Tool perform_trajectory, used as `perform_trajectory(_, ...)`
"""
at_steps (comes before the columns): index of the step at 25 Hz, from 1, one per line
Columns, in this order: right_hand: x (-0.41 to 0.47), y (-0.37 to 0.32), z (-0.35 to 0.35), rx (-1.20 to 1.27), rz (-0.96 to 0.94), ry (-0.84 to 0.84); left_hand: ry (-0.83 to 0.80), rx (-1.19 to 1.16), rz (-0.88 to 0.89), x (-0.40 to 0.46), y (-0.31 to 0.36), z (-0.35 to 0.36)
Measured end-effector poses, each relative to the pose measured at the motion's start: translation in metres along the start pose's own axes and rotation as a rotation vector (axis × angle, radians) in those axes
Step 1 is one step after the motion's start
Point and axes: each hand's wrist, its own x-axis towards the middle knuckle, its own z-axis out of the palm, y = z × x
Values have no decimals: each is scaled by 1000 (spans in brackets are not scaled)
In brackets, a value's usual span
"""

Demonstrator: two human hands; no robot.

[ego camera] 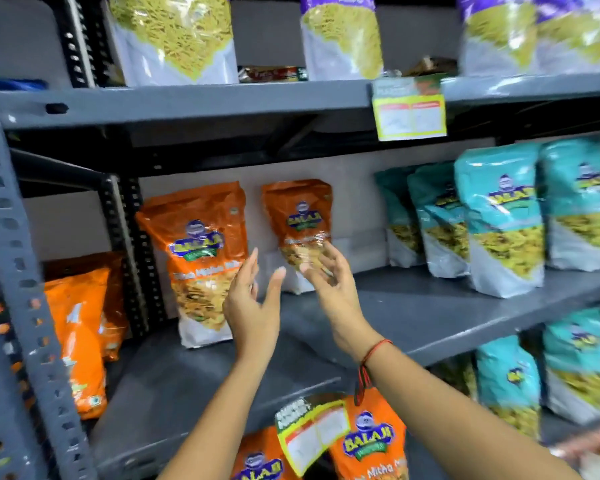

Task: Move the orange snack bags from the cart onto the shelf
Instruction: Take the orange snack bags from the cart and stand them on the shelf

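Observation:
Two orange snack bags stand upright on the grey middle shelf (413, 317): a larger-looking front bag (201, 251) at the left and a second bag (300, 220) further back against the wall. My left hand (250, 303) is raised with fingers apart just right of the front bag, holding nothing. My right hand (329, 282) is open in front of the lower part of the back bag, fingertips near it. More orange bags (371, 445) show on the shelf below. The cart is out of view.
Teal snack bags (499, 220) fill the right side of the same shelf. Purple-and-yellow bags (177, 36) stand on the upper shelf. A price tag (409, 109) hangs from its edge. A grey slotted upright (11, 271) stands at the left, with orange bags (80, 337) beyond it.

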Motion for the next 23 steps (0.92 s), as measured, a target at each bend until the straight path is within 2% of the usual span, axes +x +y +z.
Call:
perform_trajectory(7, -58, -92, -160, -95, -181, 488, -345, -515, -196, -91, 77, 180)
perform_trajectory(13, -167, -144, -327, -276, -237, 882, -755, -804, -443, -264, 155, 317)
perform_trajectory(16, -246, -143, -412, -315, -146, 1073, -1057, -750, -524, -379, 166, 356)
perform_trajectory(18, -297, -125, -462, -353, -35, 1167, -1238, -627, -578, -447, 146, 374)
perform_trajectory(23, -414, -20, -567, -318, 477, 1217, -1580, -188, -744, -581, 28, 410)
